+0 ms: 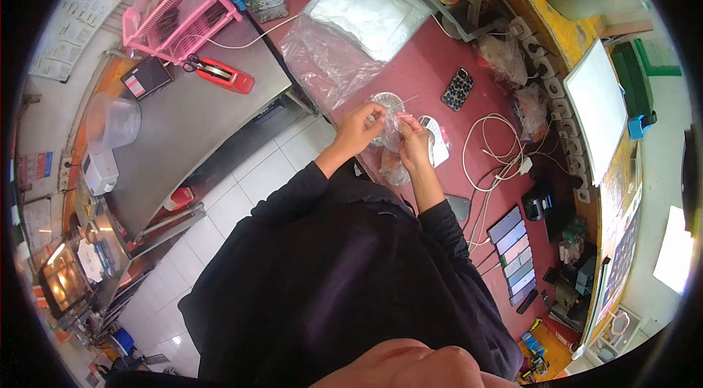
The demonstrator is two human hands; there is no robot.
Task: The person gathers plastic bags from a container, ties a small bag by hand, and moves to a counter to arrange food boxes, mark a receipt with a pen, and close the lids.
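My left hand point(357, 131) and my right hand point(416, 145) are close together over the near edge of the dark red table point(359, 89). Both have their fingers closed on a clear plastic bag point(392, 133), which hangs between them. Something orange shows in the lower clear plastic point(394, 167); its kind cannot be made out. A thin pale strip point(404, 104) sticks up by the fingers. Behind my hands lies a round whitish thing point(387, 100), partly hidden. A white device point(439, 152) lies beside my right hand.
A stack of clear plastic bags point(370, 10) lies farther back on the table. To the right are a patterned phone point(458, 89), coiled white cables point(492, 157) and a row of phones point(515, 256). On the grey counter point(212, 120) at left stand a red tape dispenser point(225, 76) and pink baskets point(183, 10).
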